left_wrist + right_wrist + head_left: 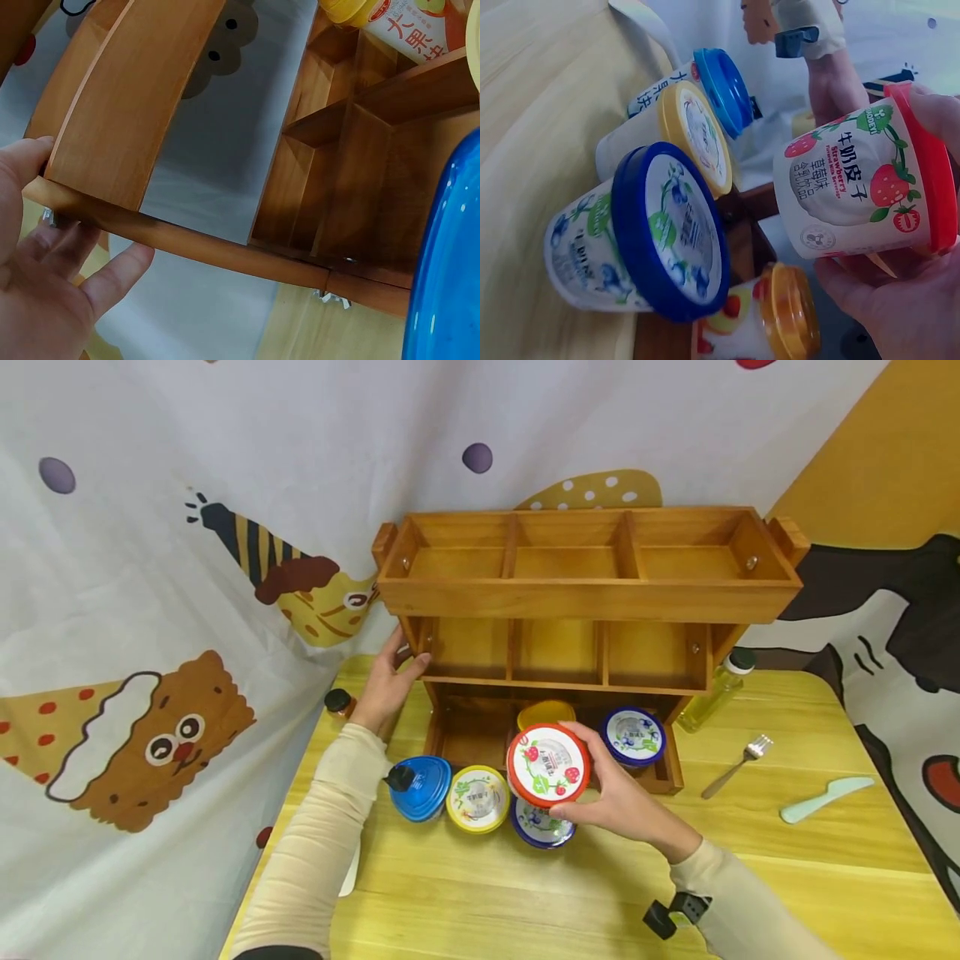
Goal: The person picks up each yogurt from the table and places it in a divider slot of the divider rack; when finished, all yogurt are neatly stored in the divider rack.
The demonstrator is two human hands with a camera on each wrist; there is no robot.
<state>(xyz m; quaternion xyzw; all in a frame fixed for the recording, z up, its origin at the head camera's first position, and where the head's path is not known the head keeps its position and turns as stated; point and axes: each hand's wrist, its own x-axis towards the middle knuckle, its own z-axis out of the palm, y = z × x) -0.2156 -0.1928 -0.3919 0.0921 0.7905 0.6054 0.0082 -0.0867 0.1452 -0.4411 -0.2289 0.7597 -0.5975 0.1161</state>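
My right hand holds a strawberry milk tub with a red lid, thumb and fingers around its lid end. In the right wrist view the tub's strawberry label shows. The tub is above the front of a three-tiered wooden box. My left hand grips the box's left side; in the left wrist view its thumb and fingers lie on either side of a wooden strip. The bottom tier carries a blueberry tub and a jar with an orange-yellow lid, partly hidden.
In front of the box stand a blue-lidded tub, a yellow-lidded tub and another blueberry tub. Right of it are an oil bottle, a fork and a pale green knife. A small black-capped bottle stands left.
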